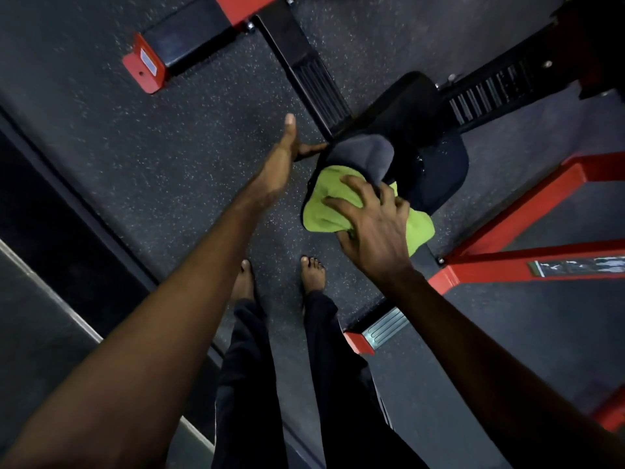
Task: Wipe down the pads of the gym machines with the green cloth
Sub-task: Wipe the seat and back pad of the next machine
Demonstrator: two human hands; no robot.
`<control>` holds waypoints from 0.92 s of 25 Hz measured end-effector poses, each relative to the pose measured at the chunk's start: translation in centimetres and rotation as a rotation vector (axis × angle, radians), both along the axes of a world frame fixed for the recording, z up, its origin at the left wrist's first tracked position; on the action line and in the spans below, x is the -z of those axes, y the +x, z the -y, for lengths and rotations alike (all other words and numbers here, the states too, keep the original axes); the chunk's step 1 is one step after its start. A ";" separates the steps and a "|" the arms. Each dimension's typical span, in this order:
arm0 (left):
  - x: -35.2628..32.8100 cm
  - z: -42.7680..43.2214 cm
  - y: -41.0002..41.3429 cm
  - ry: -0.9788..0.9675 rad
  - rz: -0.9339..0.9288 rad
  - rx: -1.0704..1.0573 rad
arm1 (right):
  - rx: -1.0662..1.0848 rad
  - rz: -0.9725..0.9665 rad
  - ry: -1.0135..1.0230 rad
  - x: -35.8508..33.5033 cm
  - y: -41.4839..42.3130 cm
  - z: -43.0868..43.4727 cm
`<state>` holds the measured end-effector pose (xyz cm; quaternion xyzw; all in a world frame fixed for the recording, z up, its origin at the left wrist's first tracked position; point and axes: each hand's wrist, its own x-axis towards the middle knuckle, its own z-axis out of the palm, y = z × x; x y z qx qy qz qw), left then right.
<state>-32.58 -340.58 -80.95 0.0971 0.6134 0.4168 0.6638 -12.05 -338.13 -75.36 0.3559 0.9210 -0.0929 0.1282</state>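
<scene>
A black padded seat (436,170) of a red-framed gym machine sits right of centre, with a second black pad (411,103) behind it. The green cloth (326,201) lies bunched on the seat's near edge. My right hand (372,218) presses on the cloth with fingers spread and bent over it. My left hand (284,157) reaches to the seat's left edge, thumb up, its fingers going under the pad's rim and partly hidden.
Red steel frame legs (527,211) run along the right, with another red-capped black base bar (162,59) at top left. A ribbed black footplate (318,89) lies behind the seat. My bare feet (313,274) stand on speckled rubber flooring.
</scene>
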 end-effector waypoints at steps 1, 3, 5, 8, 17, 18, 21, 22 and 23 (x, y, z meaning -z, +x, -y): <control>-0.4 -0.2 -0.1 -0.021 -0.024 0.029 | 0.034 -0.033 -0.024 -0.1 1.1 0.3; -1.1 -0.5 0.2 -0.014 -0.253 0.181 | 0.148 -0.135 -0.111 -0.7 4.3 0.6; -1.8 -0.4 1.3 0.012 -0.424 0.277 | 0.306 -0.253 -0.185 0.0 6.7 -1.0; -2.2 0.0 2.8 0.101 -0.524 0.302 | 0.664 -0.303 -0.208 2.4 6.3 -6.2; -2.1 -1.7 6.2 0.133 -0.784 0.285 | 0.719 -0.348 -0.220 0.2 4.7 2.4; -2.0 -1.8 6.6 0.125 -0.812 0.300 | 0.713 -0.377 -0.203 0.4 4.6 2.3; -1.7 -1.9 7.5 0.128 -0.906 0.387 | 0.917 -0.467 -0.151 2.3 5.3 -0.6; -1.8 -2.0 7.6 0.131 -0.925 0.387 | 1.046 -0.521 -0.150 2.7 5.6 -1.2; -1.6 -2.1 7.5 0.129 -0.929 0.375 | 1.151 -0.562 -0.152 2.8 5.5 -1.1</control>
